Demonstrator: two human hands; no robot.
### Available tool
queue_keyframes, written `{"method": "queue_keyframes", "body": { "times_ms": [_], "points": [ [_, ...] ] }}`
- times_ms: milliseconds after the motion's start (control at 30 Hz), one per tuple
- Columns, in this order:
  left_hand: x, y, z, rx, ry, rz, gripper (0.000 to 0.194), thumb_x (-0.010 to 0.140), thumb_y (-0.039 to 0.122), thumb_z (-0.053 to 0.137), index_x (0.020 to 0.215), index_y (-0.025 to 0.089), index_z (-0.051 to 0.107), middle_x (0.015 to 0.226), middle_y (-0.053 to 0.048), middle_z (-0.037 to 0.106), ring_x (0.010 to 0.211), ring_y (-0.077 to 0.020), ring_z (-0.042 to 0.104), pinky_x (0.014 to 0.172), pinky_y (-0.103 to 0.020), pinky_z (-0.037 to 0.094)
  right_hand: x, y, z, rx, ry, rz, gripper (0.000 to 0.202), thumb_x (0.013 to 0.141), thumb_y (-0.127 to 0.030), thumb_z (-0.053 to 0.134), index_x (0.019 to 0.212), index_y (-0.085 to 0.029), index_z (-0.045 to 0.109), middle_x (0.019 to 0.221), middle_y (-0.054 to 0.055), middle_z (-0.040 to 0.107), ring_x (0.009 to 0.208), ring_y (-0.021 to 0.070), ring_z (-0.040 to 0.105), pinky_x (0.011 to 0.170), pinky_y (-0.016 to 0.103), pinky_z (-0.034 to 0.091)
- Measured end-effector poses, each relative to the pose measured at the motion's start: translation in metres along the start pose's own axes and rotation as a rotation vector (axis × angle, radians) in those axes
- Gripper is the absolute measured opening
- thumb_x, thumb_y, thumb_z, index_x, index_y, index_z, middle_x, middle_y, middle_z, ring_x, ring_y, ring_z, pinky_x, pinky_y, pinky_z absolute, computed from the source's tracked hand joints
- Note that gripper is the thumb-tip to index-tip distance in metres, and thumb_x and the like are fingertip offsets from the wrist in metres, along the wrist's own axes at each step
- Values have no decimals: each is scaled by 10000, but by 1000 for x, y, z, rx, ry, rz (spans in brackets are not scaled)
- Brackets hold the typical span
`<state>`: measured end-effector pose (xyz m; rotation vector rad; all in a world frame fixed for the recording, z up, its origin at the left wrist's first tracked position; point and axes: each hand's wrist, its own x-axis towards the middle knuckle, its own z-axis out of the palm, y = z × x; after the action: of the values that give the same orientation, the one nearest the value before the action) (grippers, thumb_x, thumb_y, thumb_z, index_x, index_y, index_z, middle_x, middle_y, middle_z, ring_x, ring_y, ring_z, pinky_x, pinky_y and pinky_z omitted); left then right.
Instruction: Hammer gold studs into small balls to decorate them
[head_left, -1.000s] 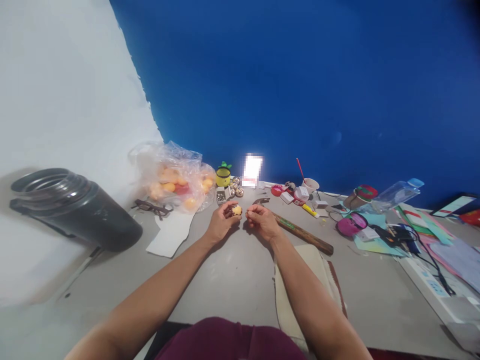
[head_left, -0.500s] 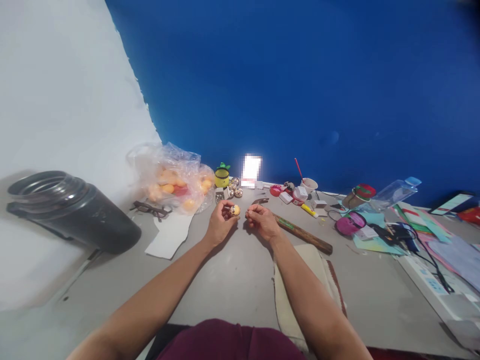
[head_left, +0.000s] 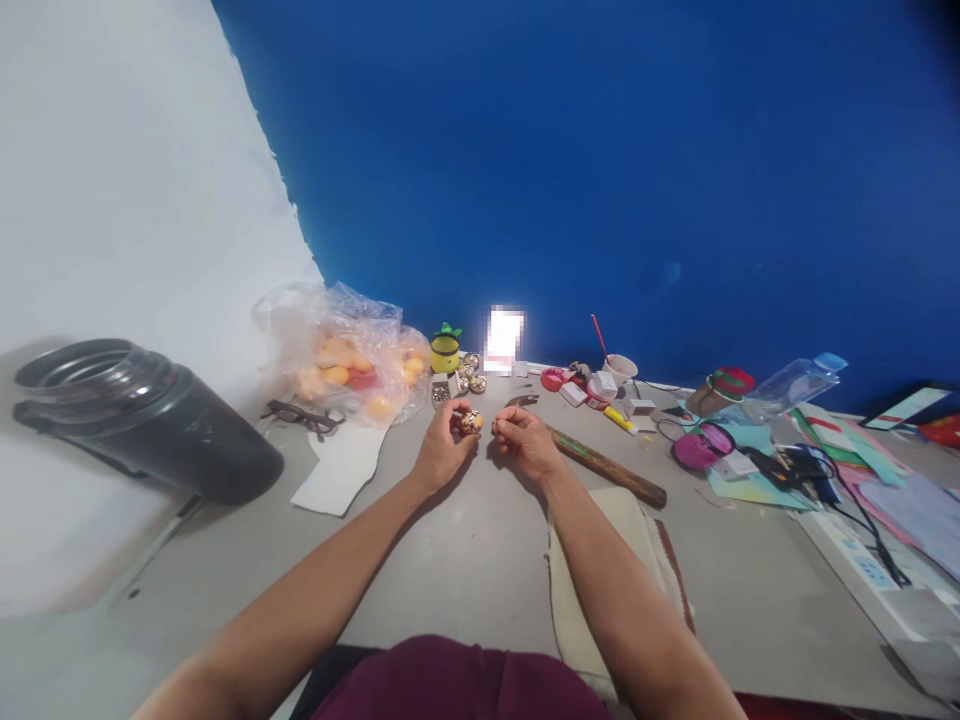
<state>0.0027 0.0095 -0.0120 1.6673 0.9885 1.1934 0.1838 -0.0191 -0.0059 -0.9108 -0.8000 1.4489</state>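
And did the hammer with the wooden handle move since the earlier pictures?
No, the wooden-handled hammer hasn't shifted any way I can see, judged by the beige cloth.

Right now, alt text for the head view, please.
The left hand holds a small spotted ball over a gray table; the right hand pinches its fingers nearby. A hammer lies at right, a plastic bag at left.

Here's the flask [head_left: 165, 430] far left, plastic bag [head_left: 356, 318] to its right, round piece [head_left: 472, 422] in the left hand [head_left: 441, 450], hammer [head_left: 609, 468] beside the right hand [head_left: 529, 446], cup [head_left: 623, 372] behind the hammer.
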Motion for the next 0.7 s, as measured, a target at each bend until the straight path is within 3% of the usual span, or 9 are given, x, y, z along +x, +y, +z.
{"method": "queue_keyframes", "body": {
  "times_ms": [167,367,533,700],
  "points": [
    [1,-3,0,160,9,144,360,792,228,721,1148,217,672,1151,-81,635,1058,-246,628,947,-382,530,-2,3,5,-65,-16,-51,426,577,-457,981,779,-212,696,696,-9,672,562,99,515,509,224,429],
    [-2,-3,2,193,-58,64,342,873,311,692,1197,221,633,1109,-62,714,962,-231,675,920,-363,536,-2,9,8,-179,-15,-88,344,635,-447,933,764,-209,720,619,-26,639,529,96,500,513,225,412],
    [-1,-5,2,225,-98,151,377,877,255,640,1251,208,656,1216,-101,706,1118,-269,663,1016,-403,518,-2,10,8,-220,-21,-92,289,661,-412,902,757,-200,730,618,-28,647,512,87,499,509,219,390],
    [0,-7,1,269,-125,171,366,899,253,614,1255,195,673,1168,-107,706,1073,-264,670,981,-402,532,-3,8,9,-243,-18,-67,274,657,-393,901,756,-198,736,617,-26,656,506,84,495,498,213,366]
  ]
}}
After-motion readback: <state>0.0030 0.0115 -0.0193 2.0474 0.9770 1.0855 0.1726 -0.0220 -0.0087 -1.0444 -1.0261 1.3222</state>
